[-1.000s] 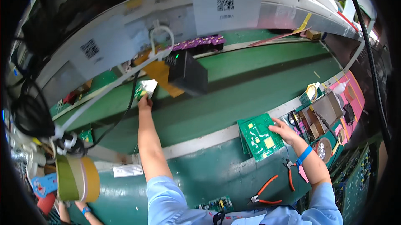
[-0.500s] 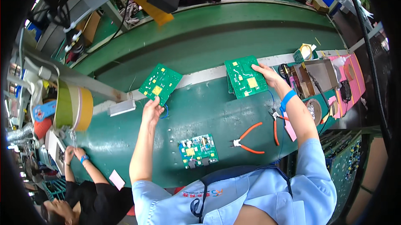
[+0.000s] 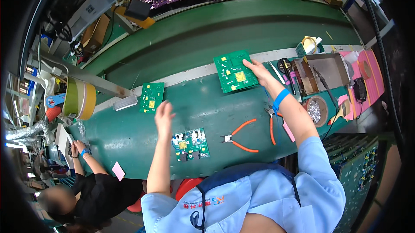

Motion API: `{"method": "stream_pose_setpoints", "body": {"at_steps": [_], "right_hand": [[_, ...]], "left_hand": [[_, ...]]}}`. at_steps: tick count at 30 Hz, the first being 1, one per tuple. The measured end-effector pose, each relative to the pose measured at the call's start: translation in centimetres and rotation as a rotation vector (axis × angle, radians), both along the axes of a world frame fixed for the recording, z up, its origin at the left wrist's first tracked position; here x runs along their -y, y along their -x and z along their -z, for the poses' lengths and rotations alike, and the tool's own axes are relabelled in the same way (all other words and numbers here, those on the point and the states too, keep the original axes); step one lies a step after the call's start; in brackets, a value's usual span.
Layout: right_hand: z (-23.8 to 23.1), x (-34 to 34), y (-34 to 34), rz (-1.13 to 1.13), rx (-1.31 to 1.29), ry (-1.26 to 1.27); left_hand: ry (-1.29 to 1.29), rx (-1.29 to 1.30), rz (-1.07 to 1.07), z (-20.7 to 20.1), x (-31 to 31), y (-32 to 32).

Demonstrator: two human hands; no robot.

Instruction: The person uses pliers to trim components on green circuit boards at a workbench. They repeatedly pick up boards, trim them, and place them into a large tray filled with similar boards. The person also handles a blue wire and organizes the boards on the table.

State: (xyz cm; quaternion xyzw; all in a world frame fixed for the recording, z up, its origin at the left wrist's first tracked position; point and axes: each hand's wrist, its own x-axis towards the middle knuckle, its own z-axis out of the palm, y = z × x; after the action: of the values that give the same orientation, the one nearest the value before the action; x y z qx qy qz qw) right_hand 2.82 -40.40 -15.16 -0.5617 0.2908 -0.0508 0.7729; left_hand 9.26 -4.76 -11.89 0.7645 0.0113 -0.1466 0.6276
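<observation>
- Currently, the right hand [image 3: 258, 71] pinches a flat green board [image 3: 231, 66] by its right edge, thumb on top.
- Yellow patches [image 3: 240, 76] dot it, the largest below centre.
- The left hand [image 3: 164, 118], blurred, fingers loosely parted, is just beside a 2nd green board [image 3: 151, 97].

Grn PCBs [image 3: 231, 71] w/ yel. patches [image 3: 240, 76], org. plier handles [image 3: 244, 126], lt-blue shirt [image 3: 255, 194], blue wristband [image 3: 281, 98], dk-grn bench [image 3: 199, 110]

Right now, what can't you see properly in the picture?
Head view:
Green board in the right hand: its underside faces away; the board hides fingers beneath.
Orange-handled cutters beside the right forearm: one handle partly behind it.
Co-worker's hands: too small to tell what they hold, if anything.
</observation>
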Motion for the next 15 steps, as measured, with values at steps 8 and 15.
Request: {"method": "stream_pose_setpoints", "body": {"at_steps": [8, 15], "right_hand": [[-0.4, -0.4, 0.4, 0.004, 0.060, 0.023], [-3.6, -3.8, -0.2, 0.011, 0.184, 0.229]], "left_hand": [[0.113, -0.403, 0.458, 2.5, 18.9, -2.1], [0.336, -0.231, 0.326, 0.8, 16.7, -0.9]]}}
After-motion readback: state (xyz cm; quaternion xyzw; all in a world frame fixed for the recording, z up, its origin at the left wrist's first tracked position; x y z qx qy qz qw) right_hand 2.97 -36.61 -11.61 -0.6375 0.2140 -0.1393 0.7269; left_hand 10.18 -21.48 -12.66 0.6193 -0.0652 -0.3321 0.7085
